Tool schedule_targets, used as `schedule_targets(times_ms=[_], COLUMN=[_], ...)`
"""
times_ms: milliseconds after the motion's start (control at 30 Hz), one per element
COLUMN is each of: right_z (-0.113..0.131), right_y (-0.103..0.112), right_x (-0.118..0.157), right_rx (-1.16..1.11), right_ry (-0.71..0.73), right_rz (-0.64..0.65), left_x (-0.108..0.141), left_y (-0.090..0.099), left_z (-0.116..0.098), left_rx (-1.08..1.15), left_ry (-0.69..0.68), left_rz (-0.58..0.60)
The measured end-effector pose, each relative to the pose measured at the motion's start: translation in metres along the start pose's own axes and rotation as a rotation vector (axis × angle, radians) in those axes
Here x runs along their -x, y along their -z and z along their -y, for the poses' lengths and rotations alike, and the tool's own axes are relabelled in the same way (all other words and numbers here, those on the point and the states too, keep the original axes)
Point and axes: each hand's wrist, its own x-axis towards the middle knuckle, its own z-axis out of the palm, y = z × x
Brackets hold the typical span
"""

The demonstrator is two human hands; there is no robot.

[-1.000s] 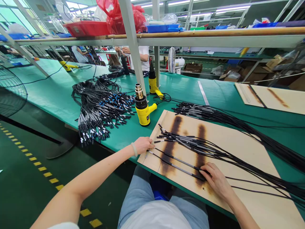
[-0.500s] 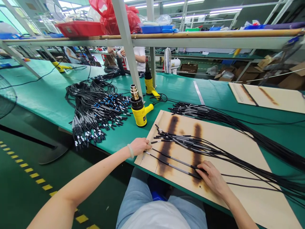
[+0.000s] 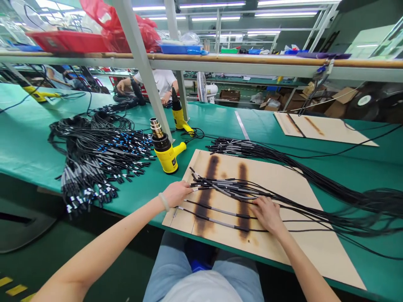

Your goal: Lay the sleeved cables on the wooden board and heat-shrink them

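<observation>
My left hand (image 3: 178, 194) is at the left edge of a scorched wooden board (image 3: 302, 251), its fingers pinched at the tip of a black cable. My right hand (image 3: 267, 213) is bent over the board, with thumb and fingers closed on a cable at the near side of the cable bundle (image 3: 233, 184). The bundle's cables have grey and black sleeves near their ends. Nearer to me, two separate cables (image 3: 217, 221) lie side by side across both burnt bands, apart from the bundle.
A yellow heat gun (image 3: 166, 155) stands nozzle up beyond the board, with another heat gun (image 3: 179, 117) behind it. To the left lies a large pile of cables (image 3: 94, 159); more cables (image 3: 283, 155) run along the right. A second board (image 3: 324, 128) is farther back. A co-worker (image 3: 160, 82) sits across the table.
My right hand has left the two separate cables and moved up to the bundle. My left hand has shifted from their ends towards the bundle's tips. The head view has turned right.
</observation>
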Motion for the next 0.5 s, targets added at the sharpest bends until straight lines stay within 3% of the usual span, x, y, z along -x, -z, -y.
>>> schedule_targets(times_ms=[233, 367, 500], right_z=[0.044, 0.045, 0.041], right_y=[-0.012, -0.013, -0.012], right_x=[-0.011, -0.015, -0.014], right_rx=[-0.13, -0.162, -0.212], right_ry=[0.094, 0.099, 0.138], right_rz=[0.077, 0.127, 0.108], left_x=[-0.051, -0.069, -0.068], left_y=[-0.01, -0.015, -0.013], left_z=[-0.01, -0.002, 0.003], left_rx=[-0.115, -0.139, -0.128], left_ry=[0.026, 0.055, 0.07], left_rz=[-0.132, -0.079, -0.029])
